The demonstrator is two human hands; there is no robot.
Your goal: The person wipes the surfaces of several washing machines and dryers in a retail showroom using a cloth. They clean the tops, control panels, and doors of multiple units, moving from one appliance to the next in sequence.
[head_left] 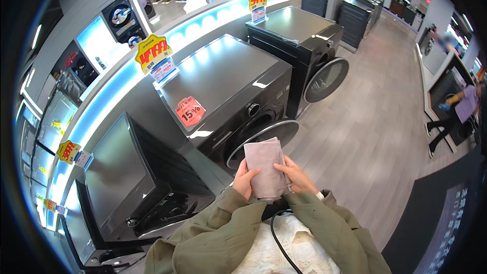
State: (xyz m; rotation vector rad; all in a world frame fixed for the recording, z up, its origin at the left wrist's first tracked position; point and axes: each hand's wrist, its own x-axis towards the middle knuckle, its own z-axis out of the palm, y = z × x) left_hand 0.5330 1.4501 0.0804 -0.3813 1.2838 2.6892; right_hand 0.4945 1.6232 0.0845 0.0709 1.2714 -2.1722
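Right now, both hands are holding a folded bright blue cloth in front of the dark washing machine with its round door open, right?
Not quite: the folded cloth is pale pink, not blue. The head view shows both hands, left and right, holding it before the dark washing machine with its round door open.

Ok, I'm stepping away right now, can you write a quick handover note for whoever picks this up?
Left hand: grips the left edge of the folded pinkish cloth.
Right hand: holds the cloth's right edge, fingers on its face.
Cloth: held at chest height, in front of the dark washing machine, whose round door stands open.
Done: cloth is folded and in hand.
Left: it has not touched the machine yet; the top and door probably need wiping.
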